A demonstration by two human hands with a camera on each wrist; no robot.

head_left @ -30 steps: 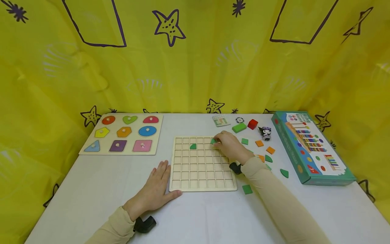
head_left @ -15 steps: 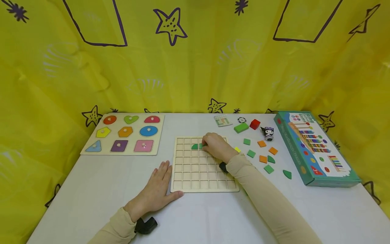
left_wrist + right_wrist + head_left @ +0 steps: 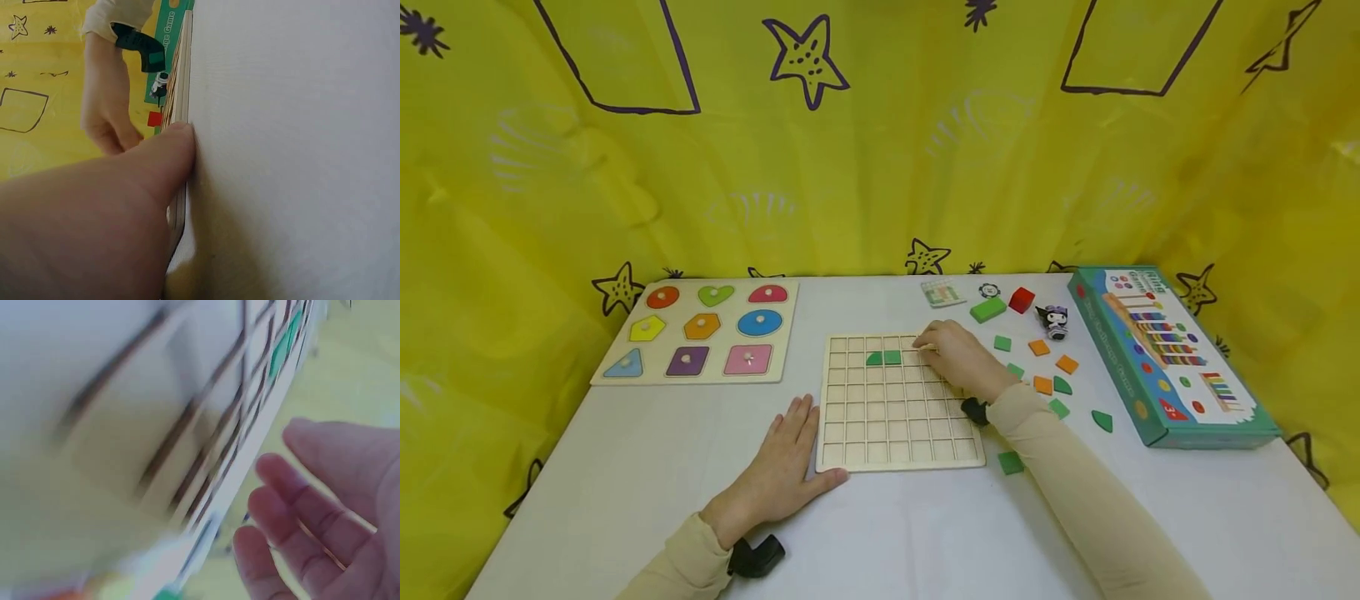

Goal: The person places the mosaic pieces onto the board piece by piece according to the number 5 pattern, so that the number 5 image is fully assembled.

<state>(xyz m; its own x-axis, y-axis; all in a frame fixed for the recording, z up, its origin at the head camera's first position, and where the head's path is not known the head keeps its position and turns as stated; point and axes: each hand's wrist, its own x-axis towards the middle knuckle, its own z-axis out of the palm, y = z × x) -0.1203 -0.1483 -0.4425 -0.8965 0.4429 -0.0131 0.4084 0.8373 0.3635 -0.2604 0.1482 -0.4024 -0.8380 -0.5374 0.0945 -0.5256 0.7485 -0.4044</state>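
Note:
In the head view a wooden grid board [image 3: 887,433] lies on the table. A green quarter-circle tile [image 3: 874,359] and a green square tile [image 3: 892,357] fill adjoining cells in its second row from the back. My left hand [image 3: 778,467] rests flat along the board's left edge; its thumb [image 3: 172,147] touches the near corner. My right hand [image 3: 958,360] is over the board's far right part, just right of those tiles. In the right wrist view its fingers [image 3: 312,515] are loosely bent, with nothing between them and the thumb.
Loose green tiles [image 3: 1002,342] and orange tiles [image 3: 1067,364] lie right of the board. Behind them are a green block [image 3: 988,310], a red block [image 3: 1022,300] and a small figurine [image 3: 1054,322]. A game box [image 3: 1187,367] stands far right, a shape puzzle [image 3: 658,358] at left.
My right hand carried the green square tile left, set it beside the quarter-circle and let go, then drew back to the right. The left hand stays on the board's edge.

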